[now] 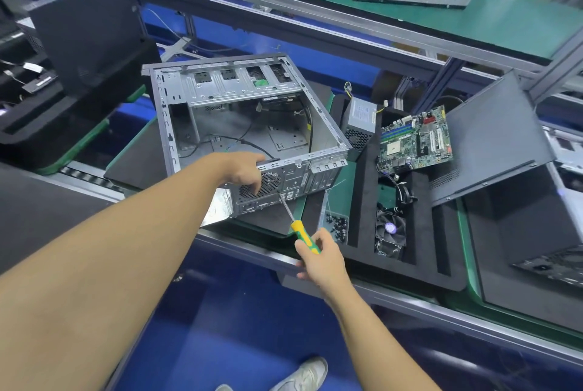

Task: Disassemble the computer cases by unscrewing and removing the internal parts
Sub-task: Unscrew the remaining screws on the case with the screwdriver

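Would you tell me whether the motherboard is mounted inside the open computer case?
No, the motherboard lies outside the computer case, on the black foam tray to its right.

The case (246,125) lies open-side up, so its interior is reachable from above; loose cables (249,141) cross the floor and the drive cage (239,84) fills the far side. At the near edge of the pallet (138,154) the left hand (244,169) and the screwdriver (299,229) crowd the rear panel (296,179). A screw box (336,226) sits just right of it.
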### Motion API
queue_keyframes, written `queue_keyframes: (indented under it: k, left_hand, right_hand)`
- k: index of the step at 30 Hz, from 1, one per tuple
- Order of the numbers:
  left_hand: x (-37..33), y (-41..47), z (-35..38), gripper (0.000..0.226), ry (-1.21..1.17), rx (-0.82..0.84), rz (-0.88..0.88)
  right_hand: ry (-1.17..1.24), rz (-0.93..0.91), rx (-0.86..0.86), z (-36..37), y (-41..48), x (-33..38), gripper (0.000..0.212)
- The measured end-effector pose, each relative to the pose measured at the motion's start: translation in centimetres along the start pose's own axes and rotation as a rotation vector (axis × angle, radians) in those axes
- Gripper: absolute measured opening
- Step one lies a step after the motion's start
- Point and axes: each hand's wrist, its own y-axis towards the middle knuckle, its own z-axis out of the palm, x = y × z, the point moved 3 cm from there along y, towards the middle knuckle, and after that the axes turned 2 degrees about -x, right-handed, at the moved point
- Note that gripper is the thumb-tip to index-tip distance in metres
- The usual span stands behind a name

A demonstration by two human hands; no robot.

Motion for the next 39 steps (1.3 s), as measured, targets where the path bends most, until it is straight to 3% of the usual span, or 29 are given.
queue_keyframes:
  k: [3, 7, 9, 13, 17, 24, 28, 31, 34, 39]
  left_hand:
    - [0.0, 0.0, 0.0, 0.097, 0.010, -0.007, 0.000]
    - [0.0, -0.1, 0.0, 0.097, 0.009, -0.009, 0.005]
    - [0.0, -0.1, 0.0, 0.097, 0.001, -0.011, 0.004]
    - [0.0, -0.2, 0.0, 0.097, 0.001, -0.009, 0.002]
    - [-0.1, -0.2, 0.1, 0.097, -0.002, -0.014, 0.005]
    - [-0.2, -0.4, 0.1, 0.096, -0.012, -0.014, 0.000]
    - [-0.2, -0.5, 0.0, 0.097, -0.009, -0.014, -0.005]
    - [-0.4, -0.6, 0.0, 0.096, -0.006, -0.005, 0.003]
    - [-0.4, -0.7, 0.0, 0.093, -0.004, -0.010, 0.009]
    - [-0.3, -0.7, 0.0, 0.092, 0.002, -0.019, 0.005]
  right_hand:
    - [-0.312, -0.152, -0.054, 0.2, -0.2, 0.5, 0.032]
    - [0.149, 0.270, 0.255, 0.7, -0.1, 0.5, 0.045]
    - [0.244, 0.347, 0.345, 0.4, 0.3, 0.4, 0.046]
    - [-0.021, 0.144, 0.215, -0.4, 1.0, 0.5, 0.018]
    - [-0.069, 0.027, 0.072, -0.2, 1.2, 0.7, 0.025]
    - [0.011, 0.286, 0.252, -0.2, 1.4, 1.4, 0.037]
    - [-0.116, 0.148, 0.209, -0.7, 1.8, 1.4, 0.011]
    - [-0.065, 0.089, 0.169, -0.4, 1.9, 1.6, 0.029]
    - [-0.133, 0.069, 0.205, 0.1, 1.7, 1.9, 0.030]
    - [-0.062, 0.231, 0.273, 0.2, 1.8, 2.3, 0.037]
